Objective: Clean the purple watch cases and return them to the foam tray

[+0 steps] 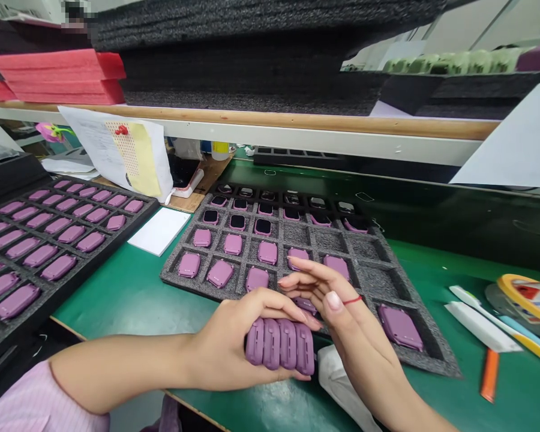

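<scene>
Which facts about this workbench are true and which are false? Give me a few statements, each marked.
1. The left hand holds four purple cases. True.
2. The right hand is clenched in a fist. False: it is open.
3. A white card lies between the left tray and the middle tray. True.
4. The red foam lies under the shelf. False: it lies on top.
5. The bench is green. True.
</scene>
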Motion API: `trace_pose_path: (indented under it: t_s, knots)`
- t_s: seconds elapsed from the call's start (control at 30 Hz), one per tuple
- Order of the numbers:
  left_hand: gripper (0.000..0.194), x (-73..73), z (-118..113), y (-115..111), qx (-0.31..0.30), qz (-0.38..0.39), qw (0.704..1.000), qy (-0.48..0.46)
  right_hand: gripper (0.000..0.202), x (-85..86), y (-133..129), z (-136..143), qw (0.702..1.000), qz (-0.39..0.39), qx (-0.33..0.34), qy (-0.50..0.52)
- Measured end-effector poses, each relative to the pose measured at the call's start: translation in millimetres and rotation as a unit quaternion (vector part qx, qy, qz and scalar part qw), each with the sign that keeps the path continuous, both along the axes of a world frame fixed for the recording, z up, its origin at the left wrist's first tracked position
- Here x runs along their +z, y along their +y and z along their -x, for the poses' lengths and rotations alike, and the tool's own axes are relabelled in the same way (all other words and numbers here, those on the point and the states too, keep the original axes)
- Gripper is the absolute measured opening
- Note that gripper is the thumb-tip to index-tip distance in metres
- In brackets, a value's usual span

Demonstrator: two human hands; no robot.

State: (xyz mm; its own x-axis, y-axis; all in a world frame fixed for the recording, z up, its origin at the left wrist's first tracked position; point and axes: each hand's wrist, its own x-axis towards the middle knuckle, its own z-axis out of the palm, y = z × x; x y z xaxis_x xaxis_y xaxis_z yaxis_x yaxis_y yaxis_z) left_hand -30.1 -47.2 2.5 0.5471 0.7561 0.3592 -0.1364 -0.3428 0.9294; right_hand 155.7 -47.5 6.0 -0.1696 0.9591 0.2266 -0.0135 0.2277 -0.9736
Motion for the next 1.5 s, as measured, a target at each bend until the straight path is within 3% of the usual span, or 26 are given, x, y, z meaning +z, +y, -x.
trace_pose_path:
  t_s: [0.13, 0.27, 0.4, 0.53, 0.67, 1.07, 1.37, 1.5]
  knots:
    - [0.049, -2.7, 1, 1, -0.001, -0.031, 1.0, -0.004, 0.035, -1.2, 0, -4, 0.999, -0.042, -0.011, -0.01]
    - [0.051, -3.8, 2, 3, 0.012, -0.046, 0.999, 0.002, 0.036, -1.4, 1, -10, 0.985, -0.158, -0.013, -0.061]
    - [0.055, -4.5, 4, 6, 0.04, -0.046, 0.998, 0.025, 0.043, 1.8, 2, -10, 0.941, -0.298, -0.022, -0.157]
    - [0.069, -6.7, 6, 8, 0.068, -0.025, 0.996, 0.06, 0.05, 5.5, 2, -5, 0.898, -0.357, -0.012, -0.258]
    - [0.082, -8.8, 6, 9, 0.074, -0.054, 0.994, 0.057, 0.041, 5.2, 3, 0, 0.886, -0.367, -0.014, -0.284]
    - [0.084, -16.6, 7, 12, 0.089, -0.057, 0.99, 0.09, 0.035, 2.9, 2, 4, 0.879, -0.371, -0.014, -0.299]
    - [0.083, -20.0, 5, 16, 0.08, -0.068, 0.991, 0.084, 0.034, 1.8, 3, 3, 0.896, -0.338, -0.014, -0.288]
    - [0.084, -17.8, 5, 15, 0.072, -0.044, 0.993, 0.086, 0.037, 10.8, -4, 3, 0.908, -0.324, -0.017, -0.264]
